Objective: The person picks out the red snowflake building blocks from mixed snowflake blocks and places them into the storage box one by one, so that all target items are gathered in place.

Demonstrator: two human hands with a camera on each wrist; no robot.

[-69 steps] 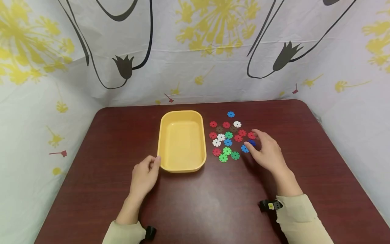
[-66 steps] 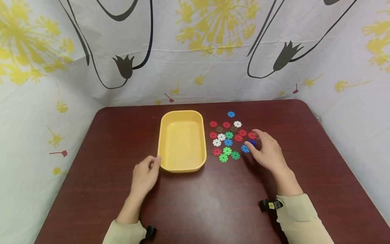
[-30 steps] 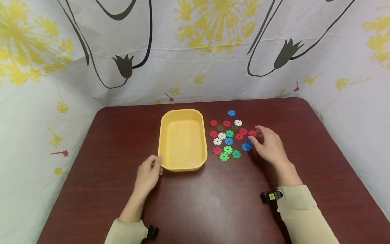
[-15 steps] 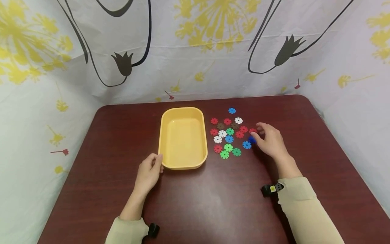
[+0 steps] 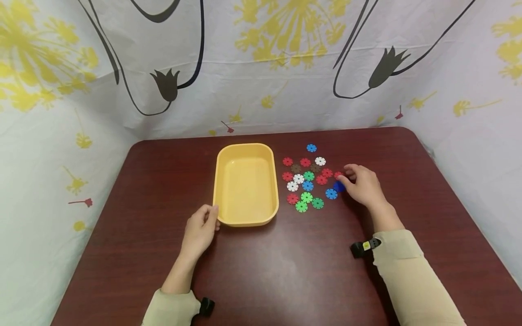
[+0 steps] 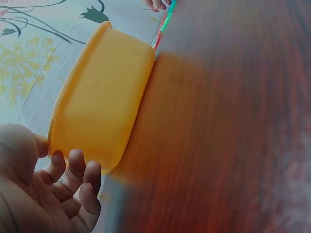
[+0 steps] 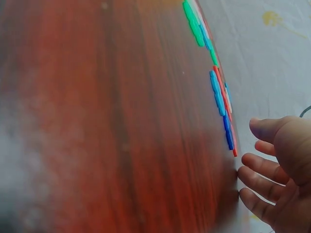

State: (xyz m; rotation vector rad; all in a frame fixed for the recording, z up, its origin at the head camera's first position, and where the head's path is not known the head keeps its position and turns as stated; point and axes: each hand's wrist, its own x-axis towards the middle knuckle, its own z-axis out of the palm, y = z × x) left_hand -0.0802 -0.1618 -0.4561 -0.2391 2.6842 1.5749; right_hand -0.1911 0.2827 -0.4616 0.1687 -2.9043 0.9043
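Note:
A yellow plastic tray (image 5: 246, 192) with raised walls lies left of a group of coloured notched plastic discs (image 5: 308, 175). At its near left corner my left hand (image 5: 199, 230) pinches the rim; the left wrist view shows the thumb at the rim and curled fingers against the outer wall (image 6: 102, 97). My right hand (image 5: 364, 186) is at the group's right edge, beside a dark blue disc (image 5: 338, 186) and a red disc (image 5: 338, 174). Its fingers are loosely bent and apart, with nothing between them in the right wrist view (image 7: 277, 170).
The discs are red, white, brown, green and blue, lying flat, some touching or overlapping. Beneath everything is a dark red-brown wooden table (image 5: 261, 271). A white patterned cloth (image 5: 261, 104) hangs behind and beside it. A light blue disc (image 5: 311, 148) lies apart at the back.
My right hand has shifted slightly right and away from me, uncovering more of the dark blue disc. The left hand stays at the tray's corner. The head view has tilted slightly.

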